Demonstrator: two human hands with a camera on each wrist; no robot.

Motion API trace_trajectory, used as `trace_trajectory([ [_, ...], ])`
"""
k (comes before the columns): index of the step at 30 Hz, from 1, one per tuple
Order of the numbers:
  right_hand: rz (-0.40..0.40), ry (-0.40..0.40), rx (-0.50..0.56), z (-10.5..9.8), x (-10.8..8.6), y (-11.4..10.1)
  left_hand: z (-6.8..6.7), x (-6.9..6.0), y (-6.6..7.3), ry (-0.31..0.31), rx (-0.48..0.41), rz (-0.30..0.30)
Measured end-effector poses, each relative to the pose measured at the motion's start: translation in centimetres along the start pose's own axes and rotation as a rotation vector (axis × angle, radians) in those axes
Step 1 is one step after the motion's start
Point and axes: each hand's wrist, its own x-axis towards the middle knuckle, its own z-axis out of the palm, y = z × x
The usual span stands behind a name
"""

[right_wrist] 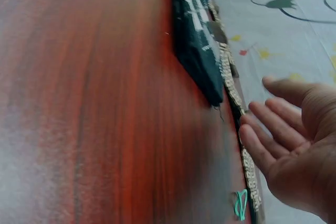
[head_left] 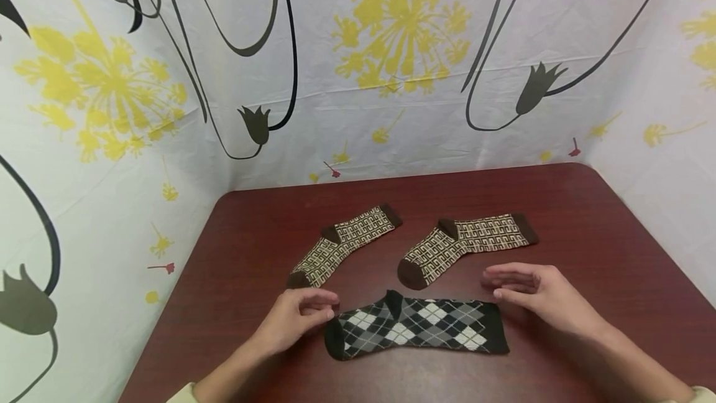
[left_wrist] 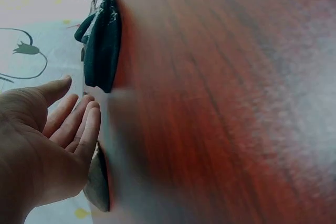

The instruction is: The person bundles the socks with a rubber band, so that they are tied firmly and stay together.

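Observation:
A black, grey and white argyle sock (head_left: 431, 324) lies flat near the front of the table, toe to the left. My left hand (head_left: 296, 319) is beside its toe, fingers loosely bent around nothing; in the left wrist view a gap shows between the fingertips and the dark toe (left_wrist: 101, 61). Off the cuff end, my right hand (head_left: 550, 300) hovers with relaxed fingers, holding nothing. Behind the argyle sock lie two brown-and-cream patterned socks, one at left (head_left: 349, 241) and one at right (head_left: 472, 242), both with dark brown toes, heels and cuffs.
The dark red wooden table (head_left: 252, 235) has rounded back corners. White fabric (head_left: 313, 79) printed with flowers hangs behind it and along both sides. A small green looped item (right_wrist: 240, 204) shows on the table in the right wrist view; its kind is unclear.

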Motion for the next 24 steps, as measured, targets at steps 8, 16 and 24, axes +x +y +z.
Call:
trace_trajectory([
  [8,-0.028,0.026,0.057,-1.0,0.4,0.3,-0.5,0.8,0.5,0.024,-0.033,0.032],
  [16,0.006,0.056,0.064,-1.7,0.7,0.2,-0.6,1.6,1.1,0.061,0.001,-0.001],
  [24,0.079,0.089,0.003,-2.5,0.9,0.5,-0.5,2.8,1.8,0.042,0.009,-0.014],
])
